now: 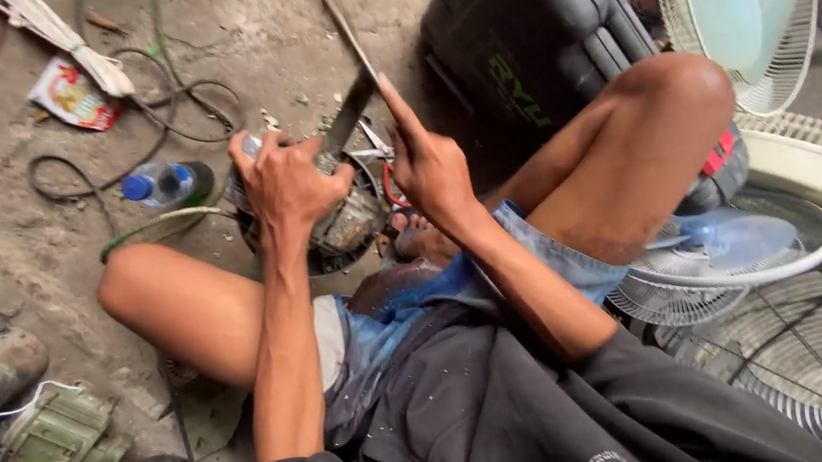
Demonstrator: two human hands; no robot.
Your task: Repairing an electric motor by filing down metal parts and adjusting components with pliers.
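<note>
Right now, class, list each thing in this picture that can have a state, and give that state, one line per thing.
Left hand: gripping the top of the motor.
Right hand: holding the long metal blade, fingers straight along it.
Metal blade: tilted, lower end wedged at the motor.
Motor: on the ground between the legs, grimy.
Water bottle: lying on its side, capped.
Black tool case: closed.
Fan guards: lying about, fan blades still.

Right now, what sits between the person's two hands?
In the head view, a long flat metal blade stands between left hand and right hand, over the round motor.
</note>
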